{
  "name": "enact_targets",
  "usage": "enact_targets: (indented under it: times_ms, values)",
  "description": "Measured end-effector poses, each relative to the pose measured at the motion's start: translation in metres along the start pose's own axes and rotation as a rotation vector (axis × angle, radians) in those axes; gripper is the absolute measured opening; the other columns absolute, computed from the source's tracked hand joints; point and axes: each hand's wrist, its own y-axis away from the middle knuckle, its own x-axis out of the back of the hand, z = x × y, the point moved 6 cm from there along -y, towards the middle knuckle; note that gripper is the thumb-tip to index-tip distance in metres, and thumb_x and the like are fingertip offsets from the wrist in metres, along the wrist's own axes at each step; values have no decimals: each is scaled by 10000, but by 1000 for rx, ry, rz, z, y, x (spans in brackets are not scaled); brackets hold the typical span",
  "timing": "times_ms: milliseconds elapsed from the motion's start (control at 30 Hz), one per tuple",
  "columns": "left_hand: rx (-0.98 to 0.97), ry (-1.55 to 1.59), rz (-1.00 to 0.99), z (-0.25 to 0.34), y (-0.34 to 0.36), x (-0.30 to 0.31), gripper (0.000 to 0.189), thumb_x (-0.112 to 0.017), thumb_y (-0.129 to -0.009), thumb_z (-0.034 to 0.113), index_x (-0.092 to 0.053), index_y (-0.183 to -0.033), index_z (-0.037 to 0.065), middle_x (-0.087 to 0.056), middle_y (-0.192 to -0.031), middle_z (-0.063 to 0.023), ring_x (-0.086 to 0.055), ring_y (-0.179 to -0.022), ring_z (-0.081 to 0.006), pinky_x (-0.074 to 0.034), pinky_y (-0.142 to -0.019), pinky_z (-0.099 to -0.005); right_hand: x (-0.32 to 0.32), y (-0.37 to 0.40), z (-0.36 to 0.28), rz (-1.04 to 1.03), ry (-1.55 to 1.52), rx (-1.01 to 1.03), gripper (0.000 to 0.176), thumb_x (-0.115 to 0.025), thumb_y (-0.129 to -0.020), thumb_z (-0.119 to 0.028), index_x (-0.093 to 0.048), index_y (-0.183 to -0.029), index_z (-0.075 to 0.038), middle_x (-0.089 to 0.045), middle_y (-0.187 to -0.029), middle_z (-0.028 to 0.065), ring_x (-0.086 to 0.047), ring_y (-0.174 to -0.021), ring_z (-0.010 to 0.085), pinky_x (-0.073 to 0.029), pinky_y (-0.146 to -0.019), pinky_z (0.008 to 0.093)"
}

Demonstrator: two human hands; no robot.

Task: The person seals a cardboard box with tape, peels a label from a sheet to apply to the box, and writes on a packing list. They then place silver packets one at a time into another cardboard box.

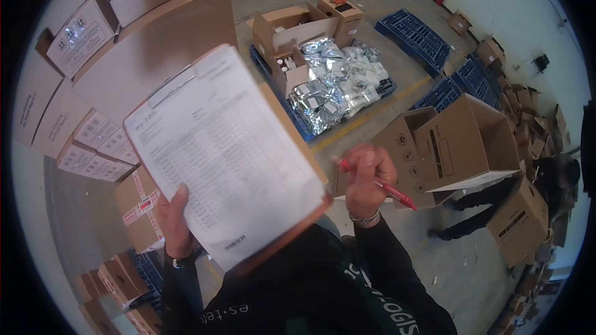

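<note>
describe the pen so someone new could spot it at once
Find the big white sheet held by the left hand, left of centre. Just right of it is the right hand, and the pen pokes out of that grip, slanting down to the right. It is slim and red, unlike the pale sheet and brown boxes behind.

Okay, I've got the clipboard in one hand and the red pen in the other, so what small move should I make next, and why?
Probably bring the red pen in your right hand over to the printed sheet. Your left hand holds the clipboard with the page facing you, while the pen is off to one side, apart from the paper.
</note>
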Motion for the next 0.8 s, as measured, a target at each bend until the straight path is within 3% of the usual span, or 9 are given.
enact_targets:
  times_ms: [100, 267, 433, 567, 667, 800]
  values:
    - [-1, -59, 22, -5, -15, 26, 465, -554, -1009, 121, -443, -1413, -82, -630, -1302, -225, -685, -1104, -283, -584, -929, -370, 31, -2, 11, 42, 64, -61, 297, -560, -1053, -211, -545, -831, -14, -606, -732, 48, -564, -619, 103, -487, -617, 256]
    - [293, -40, 61, -82, -33, 84, 516, -576, -1004, 152, -413, -1440, -70, -599, -1348, -208, -651, -1160, -288, -547, -986, -403, 79, 21, 38, 45, 308, -283, 344, -529, -1075, -274, -552, -844, -20, -608, -733, 32, -574, -623, 83, -455, -559, 244]
    - [522, 75, -105, -180, -42, 74, 499, -565, -1017, 159, -430, -1442, -66, -570, -1398, -202, -598, -1239, -298, -500, -1041, -406, 76, 46, 61, 38, 272, -461, 281, -647, -1016, -221, -590, -823, -25, -622, -748, 9, -584, -651, 61, -460, -577, 226]
    - [585, 45, -126, -246, -59, 68, 495, -548, -1025, 172, -437, -1433, -86, -571, -1406, -202, -603, -1236, -312, -488, -1067, -405, 78, 55, 74, -99, 456, -399, 208, -754, -941, -182, -641, -865, -25, -645, -779, -1, -576, -693, 42, -467, -633, 213]
    - [601, 127, -131, -299, -70, 78, 500, -533, -1030, 149, -403, -1458, -76, -546, -1432, -206, -570, -1279, -322, -461, -1101, -433, 79, 61, 73, -124, 467, -475, 197, -771, -926, -188, -661, -901, -27, -657, -792, -5, -572, -721, 37, -466, -664, 210]
    - [555, 69, -60, -324, -98, 78, 455, -540, -1021, 101, -429, -1429, -69, -586, -1381, -191, -621, -1215, -317, -528, -1022, -425, 79, 72, 76, -134, 468, -538, 196, -774, -924, -184, -660, -900, -26, -658, -795, -10, -582, -743, 40, -473, -675, 210]
